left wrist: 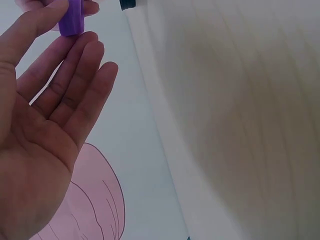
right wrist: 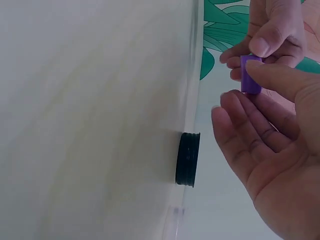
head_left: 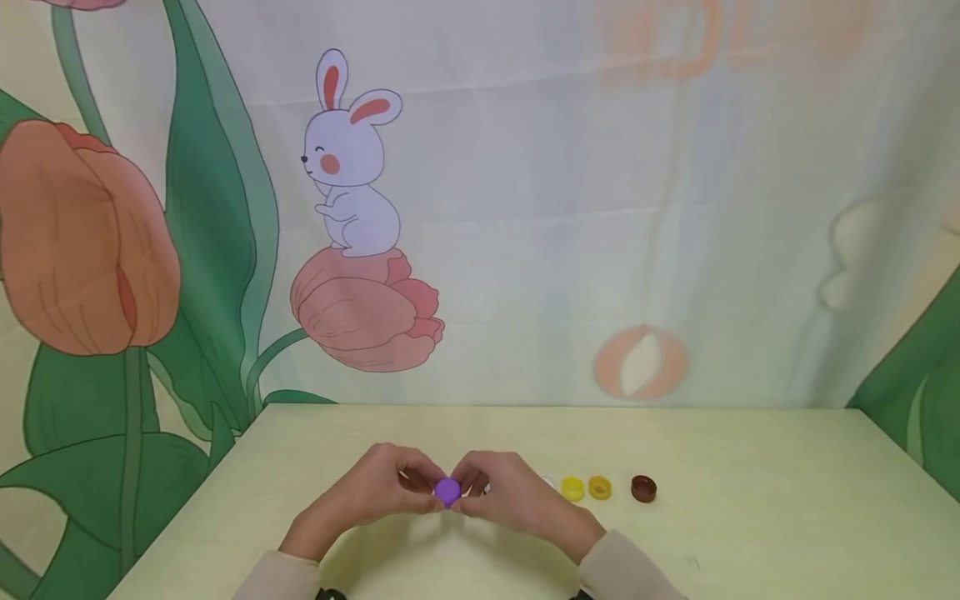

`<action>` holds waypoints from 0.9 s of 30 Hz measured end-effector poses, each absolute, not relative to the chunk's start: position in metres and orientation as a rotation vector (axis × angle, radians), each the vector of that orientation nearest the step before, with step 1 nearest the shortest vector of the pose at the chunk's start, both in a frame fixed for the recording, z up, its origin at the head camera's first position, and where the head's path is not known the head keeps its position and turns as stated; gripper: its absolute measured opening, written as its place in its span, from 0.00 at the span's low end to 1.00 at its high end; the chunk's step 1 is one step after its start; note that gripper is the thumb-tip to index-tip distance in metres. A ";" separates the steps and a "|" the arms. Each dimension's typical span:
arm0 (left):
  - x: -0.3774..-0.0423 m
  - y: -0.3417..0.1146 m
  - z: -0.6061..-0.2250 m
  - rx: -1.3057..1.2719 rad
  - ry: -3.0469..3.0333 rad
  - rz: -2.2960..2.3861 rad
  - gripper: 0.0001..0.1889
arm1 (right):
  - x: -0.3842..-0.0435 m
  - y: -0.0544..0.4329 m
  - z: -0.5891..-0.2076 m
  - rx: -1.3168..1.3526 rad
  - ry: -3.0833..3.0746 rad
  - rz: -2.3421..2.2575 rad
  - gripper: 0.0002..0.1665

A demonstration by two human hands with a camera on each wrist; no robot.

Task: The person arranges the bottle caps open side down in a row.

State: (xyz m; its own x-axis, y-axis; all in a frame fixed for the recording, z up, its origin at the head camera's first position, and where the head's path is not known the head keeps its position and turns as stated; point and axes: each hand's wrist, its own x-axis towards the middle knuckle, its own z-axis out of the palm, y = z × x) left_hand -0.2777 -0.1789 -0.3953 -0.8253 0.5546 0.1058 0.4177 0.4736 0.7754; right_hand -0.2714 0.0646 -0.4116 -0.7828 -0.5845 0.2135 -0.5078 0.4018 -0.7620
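A small purple round cap is held up between my two hands, its flat face toward the head view. My left hand pinches it from the left with thumb and fingertips. From the right, my right hand pinches the same purple piece. In the left wrist view the purple cap shows its smooth side, with the left thumb against it. The right wrist view shows the right thumb on the purple cap and the other fingers extended below.
Right of the hands, a yellow cap, an amber ring-shaped cap and a dark brown cap lie on the table. A ridged black cap sits near the right hand. A printed cloth hangs behind.
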 end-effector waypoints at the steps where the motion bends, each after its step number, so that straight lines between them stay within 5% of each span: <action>1: -0.278 -0.179 -0.396 0.843 2.545 1.271 0.08 | -0.271 0.064 -0.412 -1.006 2.550 -1.336 0.09; 27: -0.277 -0.179 -0.406 0.849 2.449 1.124 0.09 | -0.265 0.057 -0.426 -1.029 2.506 -1.204 0.09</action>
